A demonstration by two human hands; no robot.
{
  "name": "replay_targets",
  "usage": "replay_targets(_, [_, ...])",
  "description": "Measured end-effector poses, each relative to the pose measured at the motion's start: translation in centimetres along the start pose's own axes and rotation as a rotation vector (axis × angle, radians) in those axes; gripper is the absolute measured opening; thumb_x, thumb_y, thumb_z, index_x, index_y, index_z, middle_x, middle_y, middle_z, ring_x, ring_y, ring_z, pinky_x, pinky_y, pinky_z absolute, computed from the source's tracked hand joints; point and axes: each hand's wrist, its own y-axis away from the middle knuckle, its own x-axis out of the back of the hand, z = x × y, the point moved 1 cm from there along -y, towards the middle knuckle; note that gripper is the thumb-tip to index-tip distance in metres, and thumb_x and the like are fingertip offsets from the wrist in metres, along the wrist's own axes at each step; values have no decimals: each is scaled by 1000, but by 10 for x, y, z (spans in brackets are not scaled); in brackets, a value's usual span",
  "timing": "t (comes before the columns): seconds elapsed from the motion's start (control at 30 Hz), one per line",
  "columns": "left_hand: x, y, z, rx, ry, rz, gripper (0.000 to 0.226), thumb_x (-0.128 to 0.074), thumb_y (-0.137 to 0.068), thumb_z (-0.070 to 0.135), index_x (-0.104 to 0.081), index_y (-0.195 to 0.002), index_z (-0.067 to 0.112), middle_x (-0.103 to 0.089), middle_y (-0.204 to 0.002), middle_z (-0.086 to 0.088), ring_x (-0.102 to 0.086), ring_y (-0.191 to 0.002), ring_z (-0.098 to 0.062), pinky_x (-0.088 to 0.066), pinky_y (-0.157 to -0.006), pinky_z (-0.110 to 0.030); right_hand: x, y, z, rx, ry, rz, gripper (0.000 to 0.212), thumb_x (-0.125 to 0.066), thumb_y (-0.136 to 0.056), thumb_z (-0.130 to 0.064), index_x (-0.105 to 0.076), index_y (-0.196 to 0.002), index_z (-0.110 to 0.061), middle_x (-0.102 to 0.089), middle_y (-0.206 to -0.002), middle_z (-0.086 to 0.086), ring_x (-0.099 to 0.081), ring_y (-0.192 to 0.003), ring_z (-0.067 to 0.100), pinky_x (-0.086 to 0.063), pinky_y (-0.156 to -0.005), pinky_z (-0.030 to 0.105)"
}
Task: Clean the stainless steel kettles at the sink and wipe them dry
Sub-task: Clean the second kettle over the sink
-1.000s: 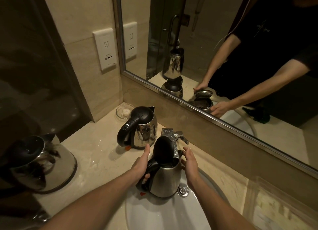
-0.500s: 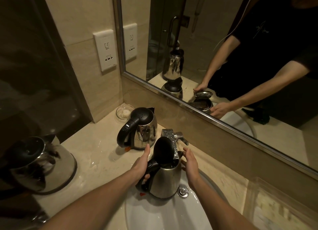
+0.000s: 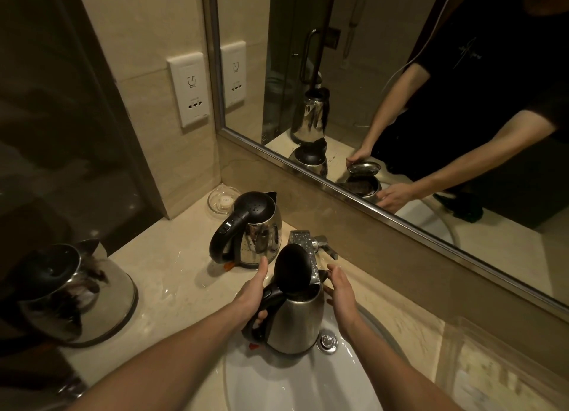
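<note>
Stainless steel kettle with open black lid (image 3: 295,318): unmoved under chrome faucet (image 3: 304,241), left hand (image 3: 254,293) still gripping handle, right hand (image 3: 340,290) open alongside; filling likely.

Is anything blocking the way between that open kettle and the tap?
Nothing visible does. The kettle, lid up, sits in the sink right below the tap; left hand grips its handle, right hand rests beside its body.
</note>
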Motion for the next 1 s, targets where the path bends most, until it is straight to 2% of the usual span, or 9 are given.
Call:
replay_targets(0.13, [-1,3,1,-8,2,3,92,-19,-84,87,-66,-117,14,-48,-58,-7,-41,-43,-16,-34,-48,-27,1,-1,2,-22,-1,1,43,-26,-103,-41,-48,-132,-19,-51,-121,-1,-50,-107,18,-36,-95,34])
replay_targets(0.33, [-3,8,3,-2,-29,31,88,-19,-85,86,-57,-130,22,-51,-61,-7,-42,-43,-15,-35,-46,-27,3,-2,4,-22,23,8,46,-26,-102,-43,-47,-135,-19,-49,-133,4,-50,-108,19,-36,-102,41])
replay_targets(0.4, [-4,8,3,-14,-28,38,84,-19,-85,85,-54,-133,26,-51,-62,-7,-42,-45,-16,-35,-47,-27,3,-2,4,-26,24,15,46,-26,-102,-44,-47,-135,-20,-48,-137,6,-50,-114,23,-35,-106,44])
replay_targets(0.47, [-4,8,2,-19,-30,32,88,-18,-85,85,-56,-133,23,-51,-60,-6,-42,-44,-15,-35,-47,-26,4,-1,3,-31,26,20,45,-26,-102,-44,-48,-135,-21,-46,-141,7,-48,-121,26,-33,-108,47])
replay_targets(0.6, [-4,8,2,-25,-26,9,93,-17,-85,85,-58,-133,18,-49,-58,-6,-41,-43,-14,-34,-47,-26,5,1,3,-26,23,10,46,-27,-102,-45,-46,-137,-21,-45,-142,7,-50,-110,20,-35,-105,44])
replay_targets(0.77, [-4,8,2,-39,-25,-6,92,-17,-87,83,-56,-137,16,-50,-59,-6,-41,-43,-14,-35,-48,-25,9,3,2,-30,35,1,49,-26,-102,-44,-43,-140,-19,-44,-144,7,-52,-108,20,-36,-104,44])
replay_targets(0.83, [-5,7,1,-39,-12,-10,91,-17,-87,83,-57,-133,16,-49,-59,-7,-41,-42,-14,-34,-47,-26,10,4,0,-31,43,-9,48,-25,-102,-44,-43,-140,-20,-43,-144,7,-51,-109,20,-36,-104,45])
replay_targets(0.9, [-5,7,2,-38,3,-10,87,-19,-85,84,-62,-122,18,-50,-60,-7,-42,-42,-14,-34,-46,-26,11,5,-1,-26,46,-14,48,-24,-103,-43,-43,-140,-19,-43,-144,7,-51,-109,20,-36,-105,45])
replay_targets(1.0, [-5,8,2,-46,26,-8,63,-22,-81,87,-57,-95,36,-50,-58,-7,-41,-41,-15,-33,-47,-26,11,5,-1,-24,50,-11,46,-25,-103,-42,-44,-139,-19,-45,-142,8,-51,-107,20,-37,-101,42])
